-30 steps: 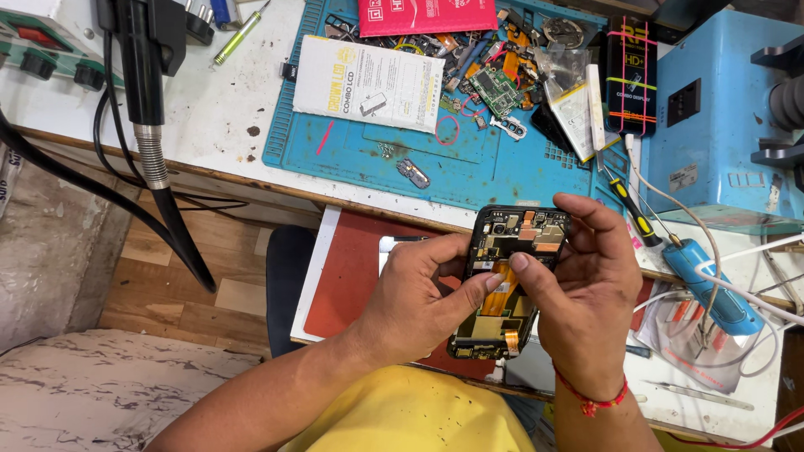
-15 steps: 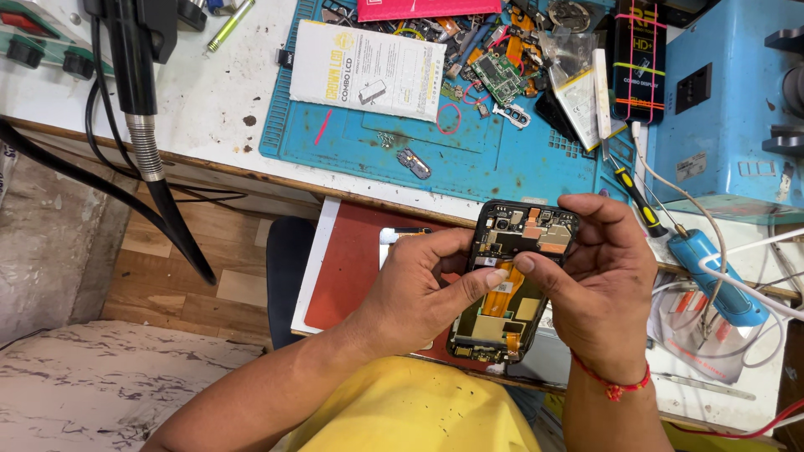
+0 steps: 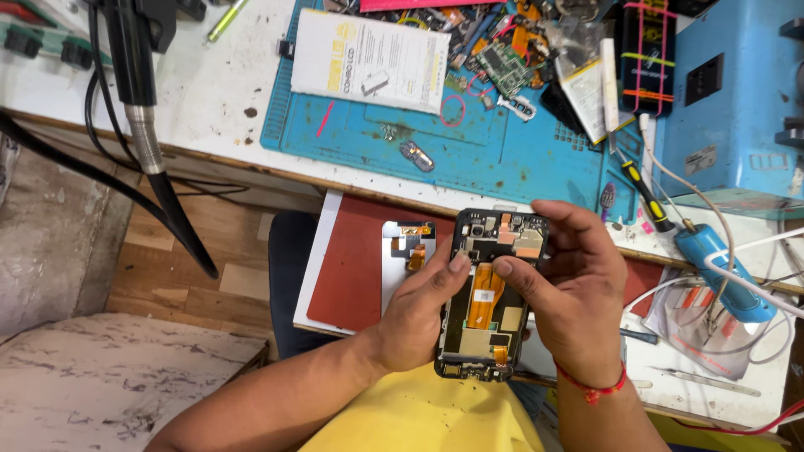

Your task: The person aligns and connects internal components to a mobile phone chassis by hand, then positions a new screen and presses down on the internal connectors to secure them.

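Observation:
An opened black phone body (image 3: pixel 486 301) with exposed copper shields and an orange flex cable is held upright over my lap. My left hand (image 3: pixel 423 314) grips its left edge, thumb tip resting on the inner board. My right hand (image 3: pixel 574 289) wraps its right side and top corner, thumb pressing near the middle of the board. A red thread band circles my right wrist. Behind the phone lies a white screen panel (image 3: pixel 406 251) with a small flex, on a red board (image 3: pixel 352 268).
A blue work mat (image 3: pixel 469 151) on the bench carries a white paper packet (image 3: pixel 373 59), circuit boards and small parts. A yellow-black screwdriver (image 3: pixel 641 188), a blue tool (image 3: pixel 724 272), a blue machine (image 3: pixel 737 100) and cables sit right. A hanging black hose (image 3: pixel 155 167) is left.
Both hands keep holding the phone body. The view has shifted slightly, and my thumbs have moved a little over the inner board.

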